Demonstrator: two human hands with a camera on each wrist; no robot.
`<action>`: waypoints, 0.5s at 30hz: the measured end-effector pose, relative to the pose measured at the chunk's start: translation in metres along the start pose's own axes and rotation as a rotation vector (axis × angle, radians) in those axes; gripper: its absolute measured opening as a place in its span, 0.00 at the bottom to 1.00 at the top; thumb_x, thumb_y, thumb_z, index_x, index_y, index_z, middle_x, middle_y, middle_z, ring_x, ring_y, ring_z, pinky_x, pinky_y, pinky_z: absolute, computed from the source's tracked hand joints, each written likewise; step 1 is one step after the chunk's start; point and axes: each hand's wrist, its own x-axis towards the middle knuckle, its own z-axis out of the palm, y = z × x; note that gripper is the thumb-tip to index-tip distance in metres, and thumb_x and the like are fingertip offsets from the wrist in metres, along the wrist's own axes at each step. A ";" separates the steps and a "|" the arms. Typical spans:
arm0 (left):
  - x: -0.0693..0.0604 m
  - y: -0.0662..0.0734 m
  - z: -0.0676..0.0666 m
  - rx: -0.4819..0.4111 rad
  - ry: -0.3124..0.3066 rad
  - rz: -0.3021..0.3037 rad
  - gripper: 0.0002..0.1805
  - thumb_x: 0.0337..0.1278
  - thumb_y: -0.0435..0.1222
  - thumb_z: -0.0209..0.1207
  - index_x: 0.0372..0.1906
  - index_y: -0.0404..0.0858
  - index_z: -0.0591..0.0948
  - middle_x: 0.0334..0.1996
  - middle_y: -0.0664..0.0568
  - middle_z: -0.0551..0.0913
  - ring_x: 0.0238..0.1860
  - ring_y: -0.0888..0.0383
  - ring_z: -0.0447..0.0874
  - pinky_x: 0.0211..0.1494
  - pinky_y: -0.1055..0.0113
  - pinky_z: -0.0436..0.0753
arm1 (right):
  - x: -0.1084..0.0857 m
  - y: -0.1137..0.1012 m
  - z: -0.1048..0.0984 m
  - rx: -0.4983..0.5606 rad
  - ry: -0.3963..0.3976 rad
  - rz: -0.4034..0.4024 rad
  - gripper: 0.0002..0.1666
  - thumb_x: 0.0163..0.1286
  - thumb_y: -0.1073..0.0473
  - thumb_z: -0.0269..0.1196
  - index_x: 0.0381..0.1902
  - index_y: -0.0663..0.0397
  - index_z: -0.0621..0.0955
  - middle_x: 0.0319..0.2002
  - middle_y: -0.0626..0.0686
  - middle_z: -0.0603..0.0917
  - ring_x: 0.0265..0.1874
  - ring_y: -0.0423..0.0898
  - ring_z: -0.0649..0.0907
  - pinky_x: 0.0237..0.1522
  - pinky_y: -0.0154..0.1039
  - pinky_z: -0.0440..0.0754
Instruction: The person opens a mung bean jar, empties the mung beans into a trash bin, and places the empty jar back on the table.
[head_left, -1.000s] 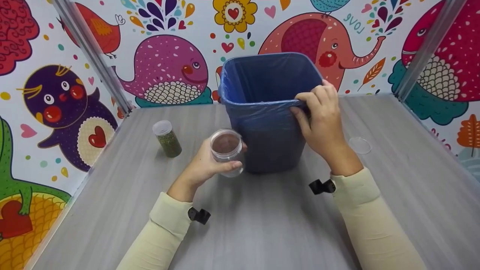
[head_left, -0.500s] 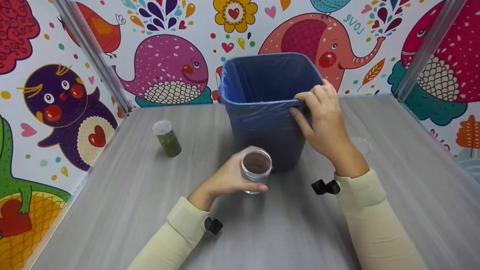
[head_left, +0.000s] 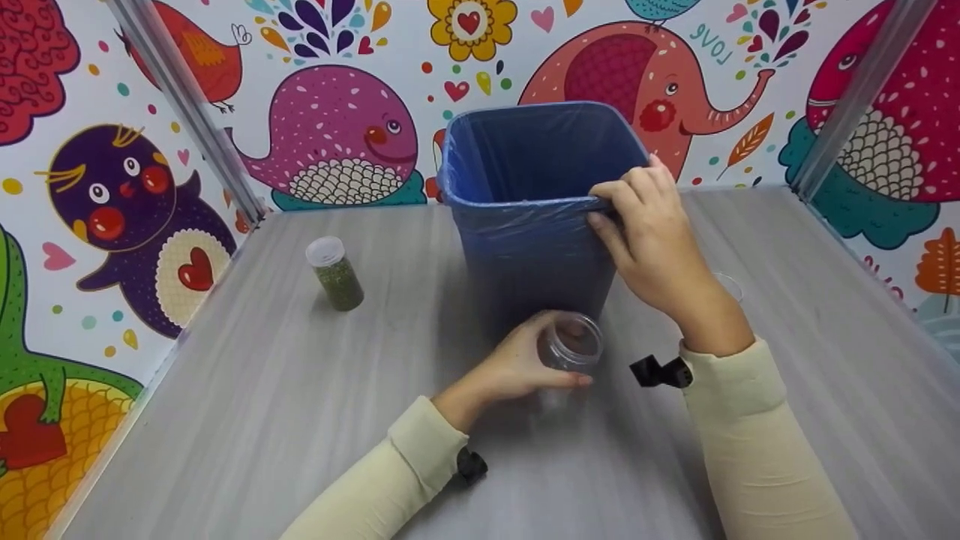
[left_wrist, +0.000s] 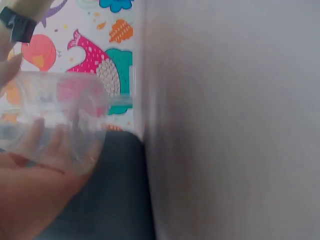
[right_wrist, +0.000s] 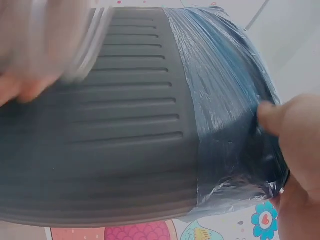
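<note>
My left hand (head_left: 517, 364) grips a clear, open-topped plastic jar (head_left: 574, 341) in front of the trash bin's near side. Nothing shows inside the jar in the left wrist view, where the jar (left_wrist: 55, 115) looks see-through. With thumb outside and fingers over the edge, my right hand (head_left: 652, 232) pinches the rim of a dark trash bin (head_left: 532, 262) at its near right corner. A blue plastic bag (right_wrist: 225, 100) lines the bin and is folded over its rim. The inside bottom of the bin is hidden.
Left of the bin stands a lidded clear jar (head_left: 337, 277) filled with small green bits. A clear round lid (head_left: 729, 285) lies on the grey table (head_left: 262, 420) at the right, partly hidden by my right forearm. Cartoon-printed walls (head_left: 330, 135) close off the back and sides.
My left hand has carried the clear jar to the right and nearer to me, along the bin's front. My right hand stays on the rim, its forearm shifting slightly right.
</note>
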 end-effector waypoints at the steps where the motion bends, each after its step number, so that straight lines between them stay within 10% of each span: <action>1: 0.002 0.001 0.004 0.012 0.005 -0.012 0.40 0.45 0.40 0.83 0.67 0.41 0.80 0.57 0.56 0.84 0.60 0.61 0.79 0.68 0.65 0.74 | 0.000 0.000 0.000 0.001 -0.003 0.002 0.12 0.82 0.59 0.59 0.54 0.62 0.81 0.41 0.62 0.76 0.52 0.62 0.75 0.81 0.63 0.52; 15: 0.032 0.009 0.047 0.000 0.054 -0.058 0.40 0.42 0.36 0.83 0.64 0.44 0.79 0.54 0.54 0.89 0.55 0.64 0.83 0.63 0.69 0.77 | 0.000 0.000 0.000 0.012 0.012 -0.006 0.13 0.80 0.57 0.62 0.53 0.63 0.82 0.42 0.62 0.77 0.52 0.62 0.75 0.81 0.62 0.52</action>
